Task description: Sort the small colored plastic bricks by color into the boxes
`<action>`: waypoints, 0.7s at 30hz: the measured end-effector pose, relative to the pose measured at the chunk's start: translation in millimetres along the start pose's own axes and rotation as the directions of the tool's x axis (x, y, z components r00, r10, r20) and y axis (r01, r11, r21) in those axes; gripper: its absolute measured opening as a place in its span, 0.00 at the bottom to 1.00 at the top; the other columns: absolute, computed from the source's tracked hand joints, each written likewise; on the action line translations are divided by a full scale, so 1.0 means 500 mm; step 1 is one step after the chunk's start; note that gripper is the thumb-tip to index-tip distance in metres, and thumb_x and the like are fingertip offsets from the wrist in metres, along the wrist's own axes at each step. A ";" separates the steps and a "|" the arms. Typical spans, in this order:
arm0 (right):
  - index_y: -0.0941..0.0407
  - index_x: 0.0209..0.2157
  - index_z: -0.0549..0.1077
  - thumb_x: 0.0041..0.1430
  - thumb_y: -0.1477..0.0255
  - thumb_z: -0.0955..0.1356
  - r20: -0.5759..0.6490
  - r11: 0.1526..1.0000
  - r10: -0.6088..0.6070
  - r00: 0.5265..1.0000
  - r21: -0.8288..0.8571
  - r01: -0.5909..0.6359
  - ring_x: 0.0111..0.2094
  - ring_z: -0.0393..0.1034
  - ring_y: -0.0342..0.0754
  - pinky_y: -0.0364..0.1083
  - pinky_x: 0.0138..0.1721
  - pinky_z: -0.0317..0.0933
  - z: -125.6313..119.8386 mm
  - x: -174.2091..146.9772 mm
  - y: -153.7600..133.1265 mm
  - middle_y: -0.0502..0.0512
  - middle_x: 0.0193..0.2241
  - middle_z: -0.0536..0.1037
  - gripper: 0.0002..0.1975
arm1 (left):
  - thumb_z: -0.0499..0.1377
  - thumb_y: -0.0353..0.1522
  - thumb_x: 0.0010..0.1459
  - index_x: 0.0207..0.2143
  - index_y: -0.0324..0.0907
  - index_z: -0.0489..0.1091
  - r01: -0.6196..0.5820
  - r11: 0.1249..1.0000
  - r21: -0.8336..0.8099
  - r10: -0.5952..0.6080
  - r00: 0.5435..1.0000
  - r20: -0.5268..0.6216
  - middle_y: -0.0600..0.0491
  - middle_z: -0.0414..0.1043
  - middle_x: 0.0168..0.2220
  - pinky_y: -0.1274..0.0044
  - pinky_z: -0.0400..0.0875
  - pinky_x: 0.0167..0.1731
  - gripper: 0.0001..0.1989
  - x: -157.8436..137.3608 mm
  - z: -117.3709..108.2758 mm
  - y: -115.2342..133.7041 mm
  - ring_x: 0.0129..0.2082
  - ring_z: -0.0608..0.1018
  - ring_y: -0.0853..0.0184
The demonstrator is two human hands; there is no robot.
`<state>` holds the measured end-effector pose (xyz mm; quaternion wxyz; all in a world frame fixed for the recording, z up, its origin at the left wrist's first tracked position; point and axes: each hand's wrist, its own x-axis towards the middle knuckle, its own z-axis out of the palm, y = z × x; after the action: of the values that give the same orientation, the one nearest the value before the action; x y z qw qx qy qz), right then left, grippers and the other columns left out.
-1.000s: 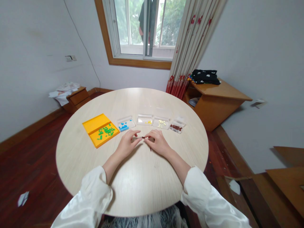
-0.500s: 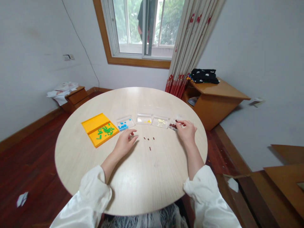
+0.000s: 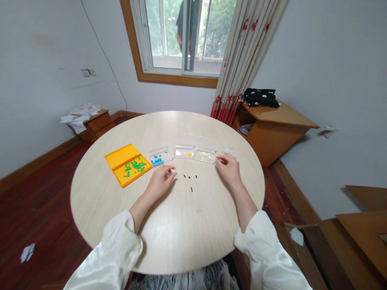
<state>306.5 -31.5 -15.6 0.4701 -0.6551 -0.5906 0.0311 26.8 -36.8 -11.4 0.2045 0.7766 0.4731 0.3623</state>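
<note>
My left hand (image 3: 159, 180) rests on the table beside the blue pieces, thumb and fingers apart, with nothing in it. My right hand (image 3: 230, 170) is at the near side of the rightmost clear tray (image 3: 229, 151), its fingertips pinched together; what they hold is too small to make out. The hand covers most of that tray and its dark brown pieces. Several small brown building blocks (image 3: 191, 189) lie loose on the table between my hands. A clear tray of pale yellow pieces (image 3: 204, 156) stands just left of my right hand.
An open yellow case (image 3: 122, 155) with green pieces (image 3: 137, 165) lies at the left. Clear trays hold blue pieces (image 3: 157, 160) and yellow pieces (image 3: 190, 154). Around the round table (image 3: 178, 237) are a wooden cabinet (image 3: 281, 117) and a curtain (image 3: 242, 60). A person stands outside the window.
My right hand has moved slightly left and toward me, its fingertips going from over the brown pieces to the tray's near left edge. My left hand stays in place.
</note>
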 end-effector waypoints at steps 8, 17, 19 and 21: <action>0.56 0.32 0.76 0.55 0.75 0.68 0.465 0.947 -0.321 0.825 0.137 0.291 0.36 0.68 0.48 0.51 0.43 0.53 0.051 -0.063 -0.110 0.53 0.29 0.76 0.04 | 0.57 0.31 0.56 0.38 0.40 0.71 -0.004 1.000 0.013 0.004 1.000 0.000 0.52 0.70 0.31 0.75 0.67 0.34 0.08 0.001 0.002 -0.002 0.30 0.70 0.69; 0.55 0.31 0.76 0.56 0.76 0.68 0.539 0.943 -0.325 0.777 0.125 0.308 0.36 0.66 0.47 0.50 0.42 0.50 0.053 -0.067 -0.117 0.52 0.29 0.75 0.04 | 0.56 0.31 0.55 0.37 0.41 0.71 -0.017 1.000 0.016 0.017 1.000 0.000 0.53 0.69 0.30 0.75 0.67 0.34 0.07 0.000 0.003 -0.003 0.29 0.70 0.69; 0.56 0.31 0.76 0.56 0.77 0.68 0.546 0.944 -0.320 0.774 0.117 0.308 0.36 0.66 0.47 0.50 0.42 0.50 0.053 -0.067 -0.118 0.52 0.29 0.75 0.04 | 0.56 0.32 0.55 0.37 0.40 0.71 -0.013 1.000 0.015 0.013 1.000 0.001 0.53 0.69 0.30 0.75 0.67 0.34 0.07 0.000 0.003 -0.002 0.28 0.70 0.69; 0.56 0.31 0.76 0.56 0.77 0.68 0.553 0.944 -0.318 0.770 0.111 0.310 0.35 0.66 0.47 0.50 0.42 0.50 0.053 -0.067 -0.119 0.52 0.29 0.75 0.04 | 0.56 0.32 0.55 0.37 0.40 0.71 -0.006 1.000 0.016 0.006 1.000 0.001 0.53 0.69 0.30 0.75 0.67 0.34 0.08 0.000 0.002 -0.002 0.29 0.70 0.69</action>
<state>236.1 -51.5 -8.9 0.2777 -0.5053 -0.8035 0.1482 27.2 -36.4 -12.7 0.1974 0.7799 0.4733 0.3588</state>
